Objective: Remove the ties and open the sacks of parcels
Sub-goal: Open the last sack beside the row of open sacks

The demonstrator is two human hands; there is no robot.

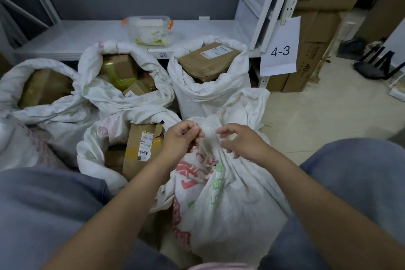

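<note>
Sacks point(208, 96) hold parcels point(208, 61) (nearest one closed).

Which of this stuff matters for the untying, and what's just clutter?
Job: tied sack; left hand pinching its neck; right hand at it; opened sacks.
Lying about: tub; 4-3 sign; cardboard boxes.

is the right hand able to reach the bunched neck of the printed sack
Likely yes: the right hand is right beside the bunched neck, nothing between; the left hand pinches its other side.
</note>
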